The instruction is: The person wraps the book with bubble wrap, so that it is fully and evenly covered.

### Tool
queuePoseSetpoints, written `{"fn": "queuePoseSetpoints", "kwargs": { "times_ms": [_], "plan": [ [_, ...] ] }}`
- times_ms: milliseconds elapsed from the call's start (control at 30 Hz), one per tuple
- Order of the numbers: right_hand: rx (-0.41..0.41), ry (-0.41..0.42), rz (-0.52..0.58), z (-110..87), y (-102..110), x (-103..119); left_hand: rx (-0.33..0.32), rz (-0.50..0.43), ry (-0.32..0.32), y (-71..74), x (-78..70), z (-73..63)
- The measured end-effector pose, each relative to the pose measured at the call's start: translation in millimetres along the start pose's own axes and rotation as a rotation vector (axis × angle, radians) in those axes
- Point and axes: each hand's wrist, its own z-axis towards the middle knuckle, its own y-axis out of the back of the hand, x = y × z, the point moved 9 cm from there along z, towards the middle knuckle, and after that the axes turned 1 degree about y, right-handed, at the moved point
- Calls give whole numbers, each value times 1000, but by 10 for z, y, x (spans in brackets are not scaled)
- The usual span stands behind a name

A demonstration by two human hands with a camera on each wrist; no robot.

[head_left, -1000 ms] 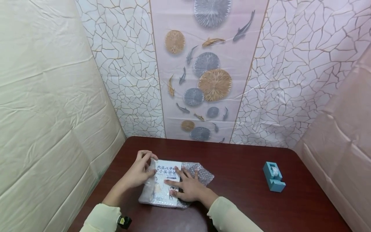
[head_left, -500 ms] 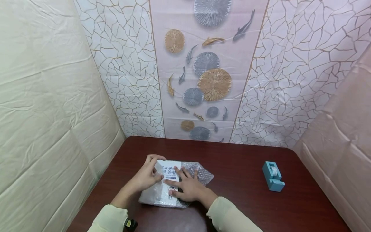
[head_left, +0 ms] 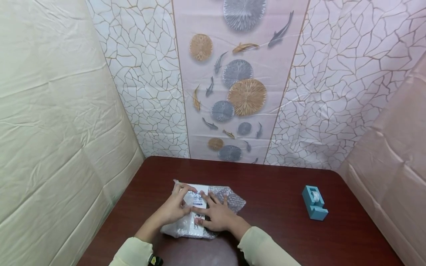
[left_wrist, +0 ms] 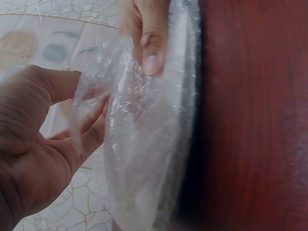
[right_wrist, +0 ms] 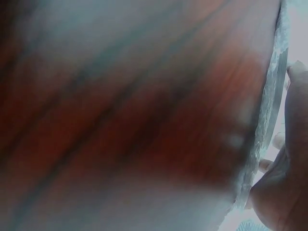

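A white picture book (head_left: 197,201) with blue printed characters lies on a sheet of bubble wrap (head_left: 235,200) near the table's front. My left hand (head_left: 173,209) pinches the left flap of the wrap, which is folded over the book's left part. Seen from the left wrist, the clear flap (left_wrist: 91,91) passes between the thumb and fingers. With fingers spread, my right hand (head_left: 217,216) presses on the right side of the book. The right wrist view shows the wrap's edge (right_wrist: 262,127) beside that hand, with much of the book hidden.
A teal tape dispenser (head_left: 314,205) with a roll of clear tape stands on the right of the dark red table (head_left: 266,221). Patterned cloth hangs behind the table, and pale cloth hangs at both sides.
My left hand has moved right, carrying the wrap's left flap farther across the book and covering more of the printed cover. The right hand has stayed in place.
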Motion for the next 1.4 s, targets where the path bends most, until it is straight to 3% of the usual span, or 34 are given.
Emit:
{"fn": "queuePoseSetpoints", "kwargs": {
  "times_ms": [367,1000,1133,1300,1400],
  "plan": [
    [-16,-8,4,-17,13,-1,9,53,-20,-123,56,-38],
    [-31,-23,39,-18,61,6,18,103,-24,-163,75,-84],
    [-29,-15,51,-9,56,4,36,49,21,-176,89,-82],
    [-27,-6,45,-8,64,7,40,-95,110,-181,127,-73],
    [-31,-3,39,-5,77,9,34,-123,140,-180,145,-68]
  ]
}}
